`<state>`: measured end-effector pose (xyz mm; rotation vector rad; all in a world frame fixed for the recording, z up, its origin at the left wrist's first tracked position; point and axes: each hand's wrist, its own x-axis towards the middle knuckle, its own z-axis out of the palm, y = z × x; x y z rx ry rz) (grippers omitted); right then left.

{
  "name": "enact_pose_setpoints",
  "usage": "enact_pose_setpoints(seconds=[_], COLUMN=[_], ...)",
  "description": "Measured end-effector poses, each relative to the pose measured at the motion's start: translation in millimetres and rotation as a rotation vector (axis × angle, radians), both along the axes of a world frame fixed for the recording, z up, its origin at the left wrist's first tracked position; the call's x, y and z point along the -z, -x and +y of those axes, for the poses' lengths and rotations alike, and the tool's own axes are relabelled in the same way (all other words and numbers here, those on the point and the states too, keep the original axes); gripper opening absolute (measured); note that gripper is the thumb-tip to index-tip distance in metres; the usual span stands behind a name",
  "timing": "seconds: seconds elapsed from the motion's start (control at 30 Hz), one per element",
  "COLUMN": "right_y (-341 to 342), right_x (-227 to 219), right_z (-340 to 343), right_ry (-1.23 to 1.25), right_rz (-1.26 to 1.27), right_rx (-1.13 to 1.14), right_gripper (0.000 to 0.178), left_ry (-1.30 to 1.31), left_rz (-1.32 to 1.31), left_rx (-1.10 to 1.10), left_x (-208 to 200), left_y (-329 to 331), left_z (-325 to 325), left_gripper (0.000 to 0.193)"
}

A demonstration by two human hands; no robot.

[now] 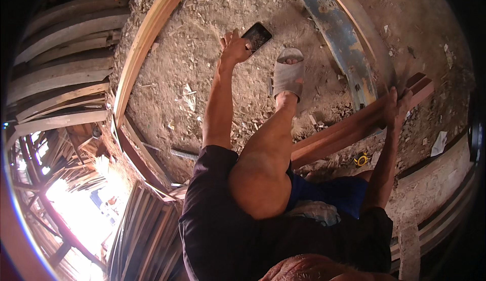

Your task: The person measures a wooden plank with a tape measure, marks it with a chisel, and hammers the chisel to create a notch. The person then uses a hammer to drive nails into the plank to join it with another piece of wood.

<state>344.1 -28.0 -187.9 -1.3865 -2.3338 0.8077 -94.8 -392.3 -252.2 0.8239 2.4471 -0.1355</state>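
In my left hand (pixel 235 47), stretched out ahead over the ground, is a dark smartphone (pixel 258 36). The thumb lies along the phone's near edge. Off to the right, my right hand (pixel 398 108) grips a long reddish-brown wooden beam (pixel 340 131) near its far end, and the fingertips are a little blurred. The beam slants from beside my leg up to the right. My foot in a grey slide sandal (pixel 289 76) stands on the ground between the two hands.
A yellow tape measure (pixel 361 159) lies right of the beam's near part. A worn blue-grey board (pixel 338 25) curves down to the beam. Wood chips litter the dirt ground (pixel 177 53). Stacked planks (pixel 66 73) fill the left, and thin strips (pixel 144 235) stand at lower left.
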Motion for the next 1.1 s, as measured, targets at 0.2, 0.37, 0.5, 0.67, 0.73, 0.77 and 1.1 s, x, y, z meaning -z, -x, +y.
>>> enact_pose_setpoints(seconds=[0.2, 0.37, 0.5, 0.67, 0.73, 0.77, 1.1], right_y=[2, 0, 0, -1, 1, 1, 3], right_x=[1, 3, 4, 1, 1, 0, -1], right_z=[2, 3, 5, 4, 1, 2, 2], right_ry=[-0.013, -0.042, 0.001, -0.009, 0.014, 0.023, 0.031], right_rz=[-0.006, -0.013, -0.021, -0.030, -0.007, 0.004, -0.031], right_rx=[-0.012, 0.003, 0.019, -0.008, 0.000, 0.006, 0.040], right_gripper=[0.047, 0.044, 0.042, 0.041, 0.040, 0.040, 0.044], left_ry=[-0.156, -0.233, -0.122, -0.100, 0.000, 0.003, -0.112], left_rz=[0.179, 0.279, 0.230, 0.176, 0.212, 0.213, 0.071], left_rx=[-0.070, -0.057, -0.070, -0.100, -0.088, -0.090, -0.063], left_x=[6, 9, 7, 7, 14, 16, 22], left_y=[-3, -5, -5, -12, -11, -11, 2], left_z=[-25, -17, -9, 15, 21, 24, 8], left_gripper=[0.025, 0.019, 0.018, 0.026, 0.028, 0.029, 0.023])
